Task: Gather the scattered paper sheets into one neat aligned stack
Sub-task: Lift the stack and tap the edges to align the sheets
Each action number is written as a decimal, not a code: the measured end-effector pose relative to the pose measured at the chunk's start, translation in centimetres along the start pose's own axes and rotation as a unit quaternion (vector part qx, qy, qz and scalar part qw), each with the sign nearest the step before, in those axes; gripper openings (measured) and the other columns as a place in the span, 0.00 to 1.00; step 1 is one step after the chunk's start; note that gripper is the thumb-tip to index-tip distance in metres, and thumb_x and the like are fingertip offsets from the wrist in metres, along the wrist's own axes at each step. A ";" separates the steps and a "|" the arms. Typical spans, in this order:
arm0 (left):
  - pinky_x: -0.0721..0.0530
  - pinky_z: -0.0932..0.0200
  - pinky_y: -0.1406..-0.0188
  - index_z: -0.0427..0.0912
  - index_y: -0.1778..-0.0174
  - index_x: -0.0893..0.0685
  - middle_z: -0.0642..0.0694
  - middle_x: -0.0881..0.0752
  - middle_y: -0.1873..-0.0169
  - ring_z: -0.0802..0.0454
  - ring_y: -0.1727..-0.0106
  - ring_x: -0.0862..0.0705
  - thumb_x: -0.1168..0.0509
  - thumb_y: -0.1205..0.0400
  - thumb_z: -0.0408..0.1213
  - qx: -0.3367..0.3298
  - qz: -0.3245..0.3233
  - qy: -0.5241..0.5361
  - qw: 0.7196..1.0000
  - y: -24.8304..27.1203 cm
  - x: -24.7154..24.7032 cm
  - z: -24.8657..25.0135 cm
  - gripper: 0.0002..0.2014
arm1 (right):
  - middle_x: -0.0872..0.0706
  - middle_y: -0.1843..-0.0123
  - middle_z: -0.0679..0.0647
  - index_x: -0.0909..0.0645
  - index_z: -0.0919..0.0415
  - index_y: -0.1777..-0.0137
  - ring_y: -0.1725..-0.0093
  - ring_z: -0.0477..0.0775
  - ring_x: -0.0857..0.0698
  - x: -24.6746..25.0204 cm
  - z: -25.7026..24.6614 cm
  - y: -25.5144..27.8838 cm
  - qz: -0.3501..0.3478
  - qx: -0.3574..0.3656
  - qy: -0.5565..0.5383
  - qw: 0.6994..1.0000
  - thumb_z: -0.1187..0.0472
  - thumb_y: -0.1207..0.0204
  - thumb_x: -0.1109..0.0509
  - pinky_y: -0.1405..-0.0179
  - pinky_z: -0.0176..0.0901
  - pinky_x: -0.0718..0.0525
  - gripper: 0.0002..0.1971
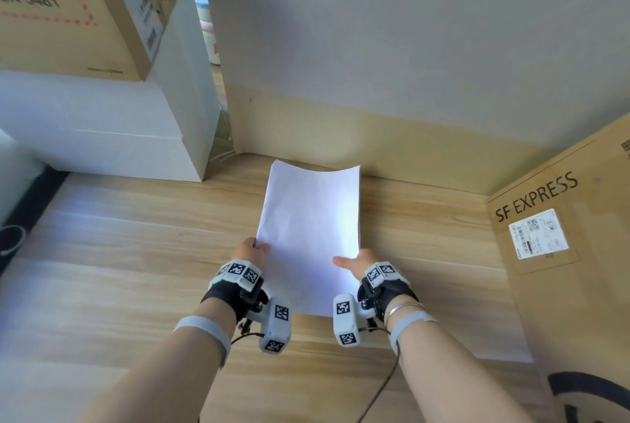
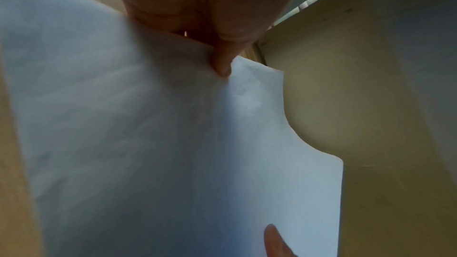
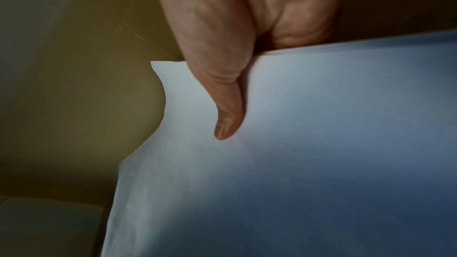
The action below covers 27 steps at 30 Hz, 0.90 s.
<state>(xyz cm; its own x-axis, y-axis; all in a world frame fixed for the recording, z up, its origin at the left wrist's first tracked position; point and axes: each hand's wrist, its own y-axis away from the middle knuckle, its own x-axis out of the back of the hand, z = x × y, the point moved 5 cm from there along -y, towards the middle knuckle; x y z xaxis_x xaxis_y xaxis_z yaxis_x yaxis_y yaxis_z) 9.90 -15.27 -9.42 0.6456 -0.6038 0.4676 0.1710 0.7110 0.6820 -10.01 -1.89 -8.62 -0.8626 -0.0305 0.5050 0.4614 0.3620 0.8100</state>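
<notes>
A stack of white paper sheets is held up above the wooden table, its far end bowed upward. My left hand pinches the stack's left edge, thumb on top of the paper. My right hand grips the right edge, with the thumb lying flat across the top sheet. The right wrist view shows several sheet edges lined up under that thumb. The other fingers of both hands are hidden beneath the stack.
A white box with a cardboard carton on it stands at the back left. An SF EXPRESS cardboard box stands at the right. A wall closes the table's far side.
</notes>
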 end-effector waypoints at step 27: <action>0.23 0.50 0.47 0.34 0.31 0.33 0.31 0.21 0.36 0.35 0.38 0.20 0.40 0.21 0.32 0.012 0.027 -0.118 0.993 0.0 0.7 1.4 0.21 | 0.18 0.55 0.58 0.20 0.65 0.41 0.54 0.58 0.20 1.0 1.3 -2.4 0.082 0.055 -0.151 0.984 0.60 0.24 0.35 0.39 0.58 0.18 0.14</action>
<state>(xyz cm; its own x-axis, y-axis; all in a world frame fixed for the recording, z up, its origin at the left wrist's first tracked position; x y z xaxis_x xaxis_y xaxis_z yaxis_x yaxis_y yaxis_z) 9.30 -16.23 -8.34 0.4611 -0.6351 0.6197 0.1218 0.7371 0.6647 -12.28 -1.57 -10.46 -0.8088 0.3080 0.5009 0.5880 0.4380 0.6801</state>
